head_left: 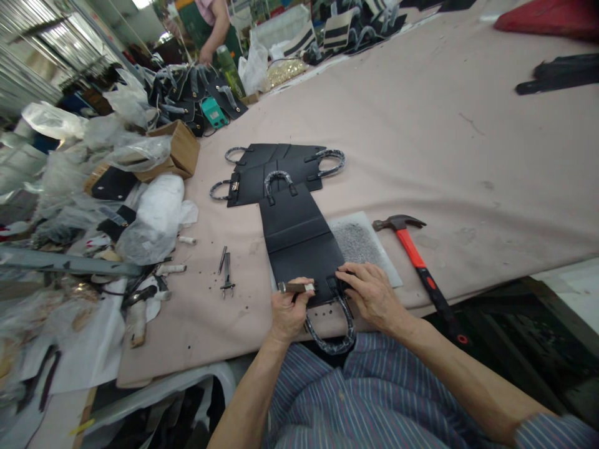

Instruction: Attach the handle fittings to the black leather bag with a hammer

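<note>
Across the centre and right of the frame, it's the pinkish table that takes up most of your view, its covering softly creased. Over on the left you've got a big heap of clear plastic bags, crowding the table's edge. Now to the middle: the black panel lies flat in front of you, running from the centre down toward the lower middle, a handle at each end. Just beyond it, two more black panels overlap, their handles looping out left and right.

Right of centre, there's your hammer, red and black grip angled toward the bottom edge, head up near a pale slab that's partly under the black panel. Left of that heap of panels sits a cardboard box, flaps up.

And down at lower middle, your hands are apart! Your right hand has its fingertips on the panel beside the handle's tab; whether they pinch or only press, you can't tell from this view. The near handle, wrapped in clear film, loops toward your shirt. Your left hand is closed around a metal bar, at the panel's near left corner. Smallest of all, left of centre, a pronged tool lies next to a thin rod.
</note>
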Motion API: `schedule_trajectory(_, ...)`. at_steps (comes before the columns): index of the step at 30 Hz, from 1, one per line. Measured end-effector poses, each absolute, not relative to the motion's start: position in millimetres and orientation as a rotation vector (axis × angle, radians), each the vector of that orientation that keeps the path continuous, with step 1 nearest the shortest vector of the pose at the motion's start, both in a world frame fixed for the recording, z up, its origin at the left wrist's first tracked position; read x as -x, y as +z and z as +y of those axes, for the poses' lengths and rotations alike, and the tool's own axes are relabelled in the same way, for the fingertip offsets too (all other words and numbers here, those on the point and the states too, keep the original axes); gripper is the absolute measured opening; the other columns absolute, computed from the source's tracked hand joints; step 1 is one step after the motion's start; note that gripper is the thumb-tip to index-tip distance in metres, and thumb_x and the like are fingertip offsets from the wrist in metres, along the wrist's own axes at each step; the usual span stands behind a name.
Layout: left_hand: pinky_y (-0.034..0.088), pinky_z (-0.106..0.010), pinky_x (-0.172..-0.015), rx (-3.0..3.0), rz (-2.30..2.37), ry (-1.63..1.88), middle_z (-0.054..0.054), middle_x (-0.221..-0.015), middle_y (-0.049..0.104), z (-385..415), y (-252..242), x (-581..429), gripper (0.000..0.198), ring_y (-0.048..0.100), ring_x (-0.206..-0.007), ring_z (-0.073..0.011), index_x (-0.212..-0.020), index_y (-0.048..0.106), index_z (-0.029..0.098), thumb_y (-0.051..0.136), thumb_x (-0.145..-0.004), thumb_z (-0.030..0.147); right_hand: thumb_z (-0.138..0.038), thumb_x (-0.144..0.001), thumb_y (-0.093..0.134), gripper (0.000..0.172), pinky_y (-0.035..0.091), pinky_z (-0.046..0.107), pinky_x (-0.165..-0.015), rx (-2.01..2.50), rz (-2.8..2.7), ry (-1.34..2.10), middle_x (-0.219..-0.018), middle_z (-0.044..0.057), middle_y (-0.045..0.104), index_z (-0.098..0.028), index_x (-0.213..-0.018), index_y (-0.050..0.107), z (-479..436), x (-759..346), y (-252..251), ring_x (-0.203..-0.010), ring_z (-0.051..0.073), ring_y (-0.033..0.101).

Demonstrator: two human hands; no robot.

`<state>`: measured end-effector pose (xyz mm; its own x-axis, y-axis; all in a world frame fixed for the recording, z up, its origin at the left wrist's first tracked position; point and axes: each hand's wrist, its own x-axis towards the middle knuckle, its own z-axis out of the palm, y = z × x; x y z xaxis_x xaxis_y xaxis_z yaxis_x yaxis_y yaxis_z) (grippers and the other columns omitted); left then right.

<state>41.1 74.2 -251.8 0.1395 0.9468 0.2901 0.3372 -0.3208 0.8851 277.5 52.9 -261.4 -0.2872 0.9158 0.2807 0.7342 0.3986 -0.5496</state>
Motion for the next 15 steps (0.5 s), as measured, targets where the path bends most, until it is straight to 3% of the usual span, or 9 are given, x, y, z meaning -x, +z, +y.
schedule_trajectory(12,0.062,-0.028,-0.081,-1.933,1.295,1.068,-0.006,-0.096,0.08,74.4,-247.9,-53.8,0.017,0.077,-0.087,-0.0193,-0.102,0.073,0.02,0.062,-0.09,0.015,-0.013,-0.096,0.048,0.04,0.045,0.051,-0.102,1.351,-2.106,0.459,-0.136,0.01,0.06,-0.023,-0.135,0.057,50.3,-282.5,-255.5,-0.122,0.029,0.053)
schedule_trajectory(15,0.062,-0.03,-0.082,-1.921,1.28,1.116,-0.006,-0.097,0.08,74.2,-249.1,-52.4,0.015,0.077,-0.088,-0.0199,-0.101,0.073,0.02,0.063,-0.09,0.016,-0.018,-0.097,0.05,0.038,0.046,0.051,-0.104,1.453,-2.003,0.332,-0.133,0.012,0.06,-0.021,-0.134,0.057,47.6,-303.8,-254.4,-0.124,0.03,0.054)
